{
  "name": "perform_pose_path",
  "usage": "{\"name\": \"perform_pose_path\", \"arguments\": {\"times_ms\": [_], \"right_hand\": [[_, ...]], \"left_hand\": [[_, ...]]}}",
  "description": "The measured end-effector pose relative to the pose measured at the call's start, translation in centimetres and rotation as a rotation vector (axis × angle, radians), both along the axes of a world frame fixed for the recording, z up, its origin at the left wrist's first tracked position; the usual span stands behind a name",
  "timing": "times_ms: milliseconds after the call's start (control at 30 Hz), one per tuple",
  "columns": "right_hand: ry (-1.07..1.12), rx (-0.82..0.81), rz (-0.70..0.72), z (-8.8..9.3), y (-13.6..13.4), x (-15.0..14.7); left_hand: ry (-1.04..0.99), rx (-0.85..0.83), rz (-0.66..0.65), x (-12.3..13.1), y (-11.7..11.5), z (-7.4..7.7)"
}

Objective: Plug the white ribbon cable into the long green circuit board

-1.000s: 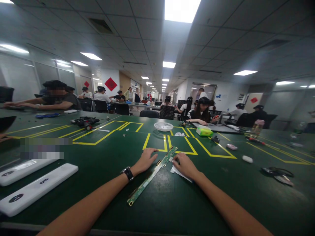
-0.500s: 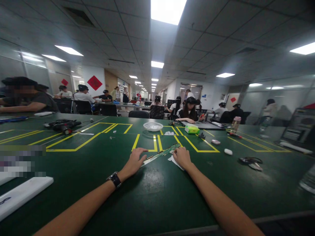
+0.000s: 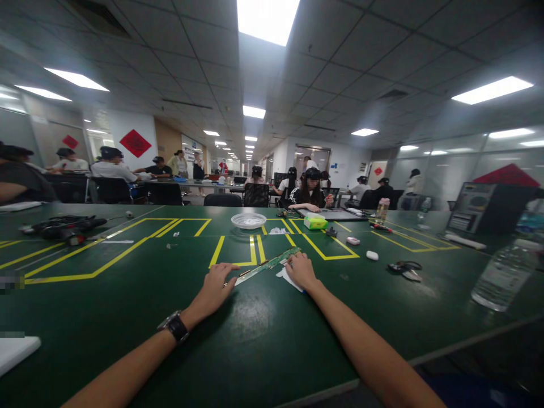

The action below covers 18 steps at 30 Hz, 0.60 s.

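Note:
A long, narrow green circuit board (image 3: 275, 261) lies slantwise on the green table (image 3: 255, 362), its right end farther from me. My right hand (image 3: 302, 272) is closed at that right end, with the fingers curled over the board's edge. Part of a white sheet or scrap (image 3: 289, 279) shows beneath this hand. At the near left end is my left hand (image 3: 213, 290), fingers stretched out and thumb apart, close to the board's tip. Whether the left thumb touches the board I cannot tell. A dark watch (image 3: 174, 327) is on my left wrist.
Beyond the board stand a white openwork basket (image 3: 249, 225) and a green tissue pack (image 3: 315, 222). To the right are a white case (image 3: 372, 255), a black cable bundle (image 3: 404, 268) and a water bottle (image 3: 504, 277). Dark tools (image 3: 63, 226) lie left. Across the table sits a person (image 3: 309, 195).
My view has turned slightly to the right, so the table's contents appear farther left. Both hands stay at the board's two ends, and the board looks unmoved on the table.

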State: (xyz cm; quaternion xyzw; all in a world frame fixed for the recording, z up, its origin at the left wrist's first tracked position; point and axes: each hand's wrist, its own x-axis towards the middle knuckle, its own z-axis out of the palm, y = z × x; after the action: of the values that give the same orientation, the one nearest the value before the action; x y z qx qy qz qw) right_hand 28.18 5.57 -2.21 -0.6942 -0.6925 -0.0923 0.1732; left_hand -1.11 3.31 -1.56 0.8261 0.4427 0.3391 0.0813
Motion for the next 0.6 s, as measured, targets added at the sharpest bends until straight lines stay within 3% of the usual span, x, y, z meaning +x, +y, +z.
{"name": "perform_pose_path", "arguments": {"times_ms": [100,467,600], "right_hand": [[-0.024,-0.006,0.068,0.05,-0.06,0.04],[-0.012,-0.007,-0.014,0.3,-0.28,-0.11],[-0.008,-0.009,0.064,0.26,-0.18,0.0]], "left_hand": [[-0.009,0.015,-0.019,-0.06,0.09,-0.23],[-0.001,0.027,-0.071,0.01,0.05,-0.77],[0.029,-0.015,-0.094,0.12,-0.28,-0.57]]}}
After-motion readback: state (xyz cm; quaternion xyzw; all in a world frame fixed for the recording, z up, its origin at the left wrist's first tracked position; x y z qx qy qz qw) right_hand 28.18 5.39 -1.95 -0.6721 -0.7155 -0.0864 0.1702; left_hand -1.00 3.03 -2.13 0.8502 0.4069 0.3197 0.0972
